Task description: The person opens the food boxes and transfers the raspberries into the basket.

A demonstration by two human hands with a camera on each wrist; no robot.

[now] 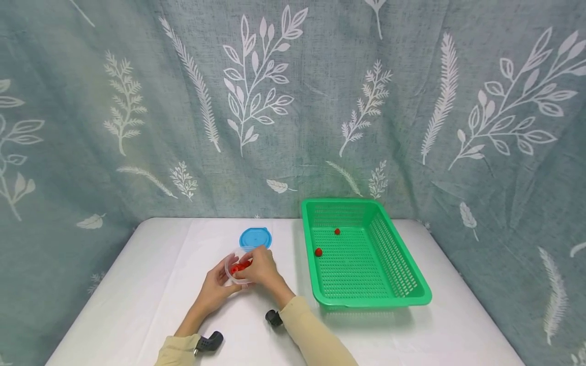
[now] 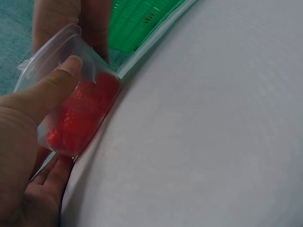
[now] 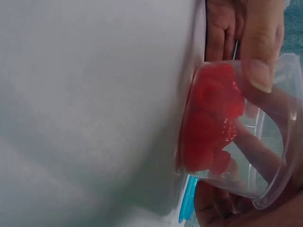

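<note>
My left hand (image 1: 220,287) grips a clear plastic tub (image 1: 229,277), thumb (image 2: 57,87) across its outer wall. The tub is tilted, with its base close to the white table. Inside lie several red raspberries (image 3: 208,123), seen through the wall. Over the rim from the right comes my right hand (image 1: 262,267), its fingers reaching down among the berries. Seen through the plastic, its fingers (image 3: 258,151) are right at the raspberries; I cannot tell whether they pinch one. Just beyond the tub lies a round blue lid (image 1: 255,238).
A green slotted basket (image 1: 366,302) stands to the right, with one raspberry (image 1: 318,252) by its left wall and another raspberry (image 1: 337,232) farther back. The white tabletop (image 1: 151,284) ends at a leaf-patterned curtain (image 1: 293,127). Black wrist cameras (image 1: 273,318) sit at both sleeves.
</note>
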